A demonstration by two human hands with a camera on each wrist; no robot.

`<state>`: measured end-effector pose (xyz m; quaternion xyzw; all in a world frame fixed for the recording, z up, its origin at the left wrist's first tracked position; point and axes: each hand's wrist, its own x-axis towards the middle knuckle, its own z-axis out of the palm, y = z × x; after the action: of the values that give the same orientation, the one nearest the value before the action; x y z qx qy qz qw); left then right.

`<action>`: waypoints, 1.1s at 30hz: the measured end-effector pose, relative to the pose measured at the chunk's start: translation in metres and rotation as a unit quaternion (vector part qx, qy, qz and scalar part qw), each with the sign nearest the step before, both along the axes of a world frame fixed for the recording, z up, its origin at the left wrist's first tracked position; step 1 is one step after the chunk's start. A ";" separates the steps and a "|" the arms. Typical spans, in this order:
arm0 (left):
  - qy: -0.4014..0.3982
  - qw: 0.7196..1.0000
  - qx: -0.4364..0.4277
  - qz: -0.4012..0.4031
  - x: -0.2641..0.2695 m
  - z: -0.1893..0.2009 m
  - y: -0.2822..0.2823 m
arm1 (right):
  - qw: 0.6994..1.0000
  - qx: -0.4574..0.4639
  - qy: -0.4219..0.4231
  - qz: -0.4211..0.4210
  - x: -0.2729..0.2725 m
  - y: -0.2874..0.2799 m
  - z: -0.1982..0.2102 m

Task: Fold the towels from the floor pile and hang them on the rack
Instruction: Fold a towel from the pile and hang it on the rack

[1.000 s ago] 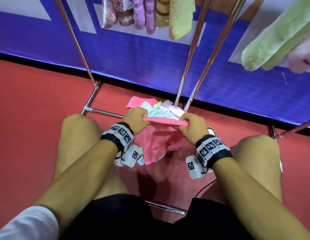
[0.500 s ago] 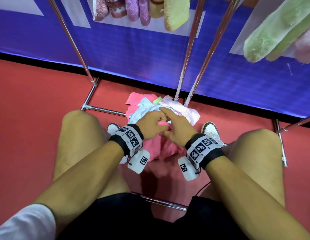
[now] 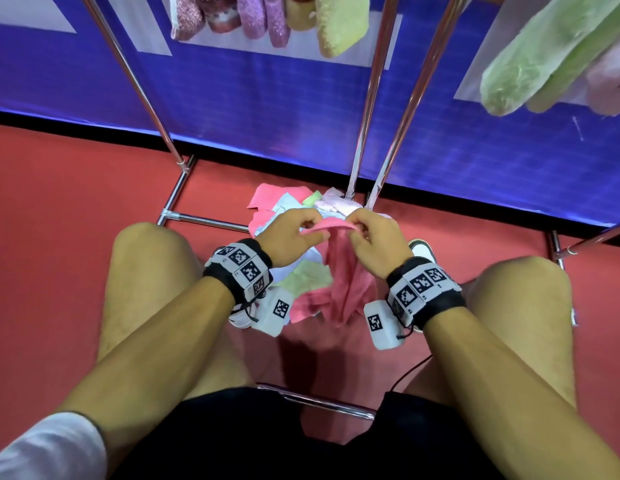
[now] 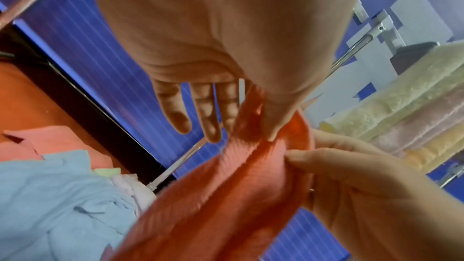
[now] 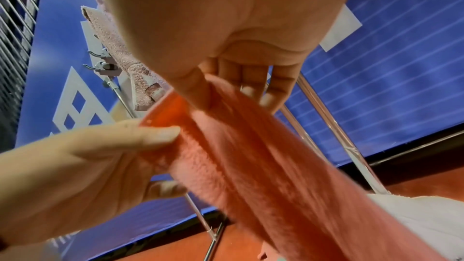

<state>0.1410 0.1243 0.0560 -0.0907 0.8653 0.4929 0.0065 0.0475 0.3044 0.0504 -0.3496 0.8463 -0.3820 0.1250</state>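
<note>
1. Folding the pink towel (image 3: 339,282), judging by the doubled top edge pinched between both hands above the floor pile (image 3: 291,209); hanging on the rack (image 3: 367,109) not yet begun.
2. Needing next: finding the free corners (bunched and hidden below), matching them, keeping the hem level.
3. Pinching the hem with the left hand (image 3: 287,237), thumb against forefinger, other fingers spread loose.
4. Gripping the same hem just beside it with the right hand (image 3: 377,244), knuckles up, wrists close together between the knees.
</note>
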 end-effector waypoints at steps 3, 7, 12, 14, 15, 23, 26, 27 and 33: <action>0.029 0.999 0.015 0.001 0.000 -0.003 0.011 | 0.998 -0.004 -0.024 0.054 0.014 -0.004 0.002; -0.014 0.996 0.083 0.000 0.001 -0.007 0.017 | 0.998 0.027 -0.013 0.059 0.021 -0.010 -0.002; -0.004 0.995 0.088 0.037 -0.003 -0.002 0.018 | 0.999 -0.007 0.004 0.039 0.016 -0.010 0.001; -0.030 0.995 0.093 0.033 -0.004 -0.002 0.018 | 0.999 -0.025 0.013 0.043 0.014 -0.007 0.005; -0.047 0.993 0.109 0.027 -0.004 -0.001 0.019 | 0.998 -0.036 0.012 0.046 0.013 -0.006 0.006; -0.128 0.977 0.167 -0.044 0.001 0.008 0.015 | 0.995 -0.071 -0.066 0.017 0.012 -0.004 0.020; -0.137 0.984 0.107 -0.044 -0.001 0.004 0.015 | 0.993 -0.084 -0.078 0.025 0.014 -0.004 0.026; -0.133 0.986 0.093 -0.040 -0.001 0.003 0.015 | 0.993 -0.084 -0.081 0.029 0.015 -0.005 0.027; -0.153 0.987 0.005 -0.044 -0.004 -0.007 0.011 | 0.994 -0.097 -0.059 0.007 0.018 -0.006 0.027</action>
<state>0.1371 0.1358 0.0495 -0.1270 0.8548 0.4768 0.1606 0.0653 0.2979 0.0770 -0.3434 0.7937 -0.4814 0.1426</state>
